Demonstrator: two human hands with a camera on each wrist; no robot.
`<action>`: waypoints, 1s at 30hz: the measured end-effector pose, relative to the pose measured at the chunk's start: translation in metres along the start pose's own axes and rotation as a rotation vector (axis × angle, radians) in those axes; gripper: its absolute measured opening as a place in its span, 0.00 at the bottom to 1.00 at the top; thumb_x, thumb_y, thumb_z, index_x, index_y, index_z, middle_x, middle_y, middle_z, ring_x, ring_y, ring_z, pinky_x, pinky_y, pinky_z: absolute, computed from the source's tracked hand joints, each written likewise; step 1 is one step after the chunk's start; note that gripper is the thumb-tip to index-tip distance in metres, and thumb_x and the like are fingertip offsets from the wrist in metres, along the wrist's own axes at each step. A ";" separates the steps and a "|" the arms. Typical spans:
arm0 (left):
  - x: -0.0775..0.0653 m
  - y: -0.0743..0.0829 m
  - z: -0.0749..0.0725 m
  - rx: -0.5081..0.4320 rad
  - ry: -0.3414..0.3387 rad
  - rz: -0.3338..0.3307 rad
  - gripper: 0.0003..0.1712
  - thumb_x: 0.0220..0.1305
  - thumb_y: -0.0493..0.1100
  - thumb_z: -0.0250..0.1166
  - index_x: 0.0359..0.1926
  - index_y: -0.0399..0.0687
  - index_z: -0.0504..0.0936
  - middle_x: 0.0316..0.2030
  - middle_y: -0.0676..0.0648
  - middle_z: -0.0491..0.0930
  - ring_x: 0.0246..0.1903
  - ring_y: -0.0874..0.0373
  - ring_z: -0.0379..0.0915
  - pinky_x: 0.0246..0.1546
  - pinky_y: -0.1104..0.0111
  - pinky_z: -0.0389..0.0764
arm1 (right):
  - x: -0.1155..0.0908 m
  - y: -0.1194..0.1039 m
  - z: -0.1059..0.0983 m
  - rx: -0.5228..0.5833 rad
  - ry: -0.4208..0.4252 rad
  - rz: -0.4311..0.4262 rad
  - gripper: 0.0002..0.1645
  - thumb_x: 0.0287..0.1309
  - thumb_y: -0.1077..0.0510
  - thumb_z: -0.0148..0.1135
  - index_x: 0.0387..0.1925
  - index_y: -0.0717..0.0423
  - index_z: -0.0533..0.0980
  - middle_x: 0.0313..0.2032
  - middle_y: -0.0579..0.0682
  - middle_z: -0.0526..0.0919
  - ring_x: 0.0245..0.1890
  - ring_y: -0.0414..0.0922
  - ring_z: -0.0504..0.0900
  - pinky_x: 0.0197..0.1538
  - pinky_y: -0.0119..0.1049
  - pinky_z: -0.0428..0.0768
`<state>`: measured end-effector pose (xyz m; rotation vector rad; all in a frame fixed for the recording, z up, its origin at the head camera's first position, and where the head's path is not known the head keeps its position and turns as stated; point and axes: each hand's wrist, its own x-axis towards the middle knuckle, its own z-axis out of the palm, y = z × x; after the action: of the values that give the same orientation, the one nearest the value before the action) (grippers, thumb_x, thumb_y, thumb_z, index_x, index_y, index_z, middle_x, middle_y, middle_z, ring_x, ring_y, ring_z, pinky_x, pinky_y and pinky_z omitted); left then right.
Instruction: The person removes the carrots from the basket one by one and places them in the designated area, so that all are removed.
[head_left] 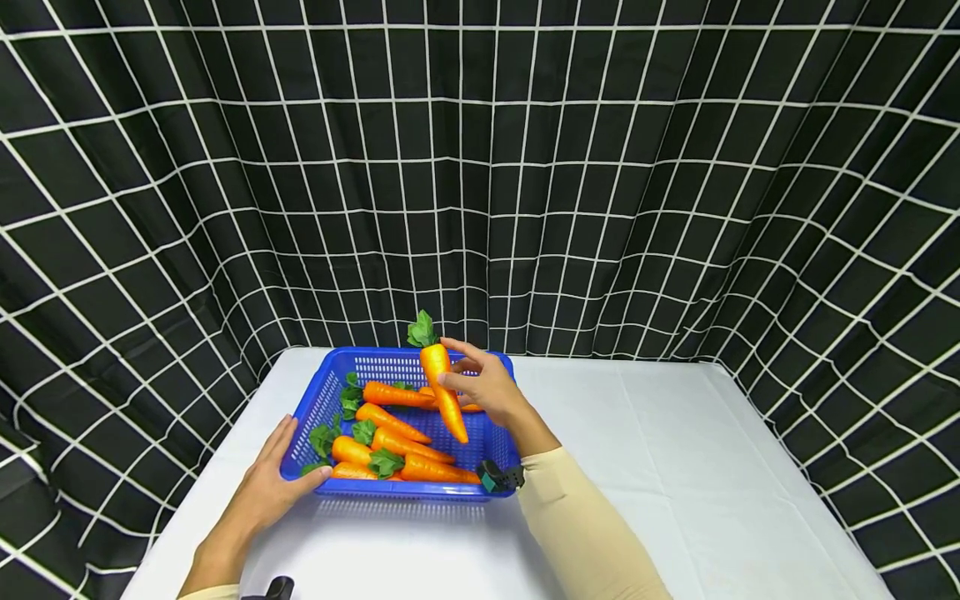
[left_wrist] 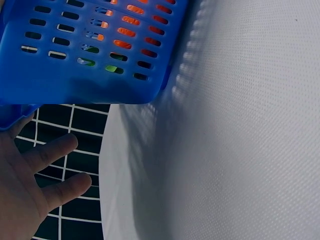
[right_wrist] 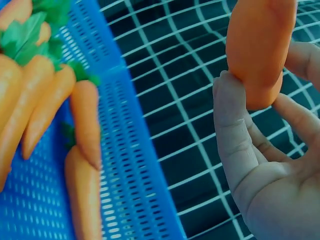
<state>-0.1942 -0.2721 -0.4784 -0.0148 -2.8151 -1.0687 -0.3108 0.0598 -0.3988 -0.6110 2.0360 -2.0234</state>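
My right hand pinches a carrot between thumb and fingers, holding it over the basket with its green leafy top up and its tip pointing down. In the right wrist view the same carrot appears close up, between thumb and fingertips. Spread around the left front corner of the blue plastic basket is my left hand, its thumb at the front rim and its other fingers along the left side. The left wrist view shows straight, splayed fingers beside the slotted basket wall.
Several other carrots with green tops lie inside the basket, mostly toward its left and front. The basket stands on a white-covered table. A black curtain with a white grid hangs behind and along both sides.
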 end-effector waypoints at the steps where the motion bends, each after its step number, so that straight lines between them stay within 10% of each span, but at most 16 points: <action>1: 0.000 0.000 0.000 0.000 0.000 0.000 0.61 0.55 0.63 0.69 0.76 0.41 0.44 0.74 0.38 0.40 0.68 0.29 0.42 0.60 0.35 0.50 | -0.002 -0.002 -0.001 0.012 0.004 -0.018 0.36 0.56 0.63 0.66 0.67 0.50 0.68 0.43 0.64 0.75 0.35 0.55 0.83 0.37 0.52 0.83; 30: -0.001 0.002 -0.002 -0.008 0.000 0.005 0.61 0.55 0.62 0.69 0.76 0.40 0.45 0.74 0.37 0.41 0.68 0.29 0.42 0.60 0.35 0.50 | -0.052 -0.024 -0.066 -0.003 0.215 -0.136 0.37 0.58 0.66 0.65 0.68 0.52 0.66 0.43 0.66 0.75 0.38 0.56 0.82 0.36 0.50 0.83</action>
<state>-0.1930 -0.2717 -0.4756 -0.0226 -2.8098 -1.0786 -0.2888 0.1420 -0.3797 -0.5686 2.1699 -2.2523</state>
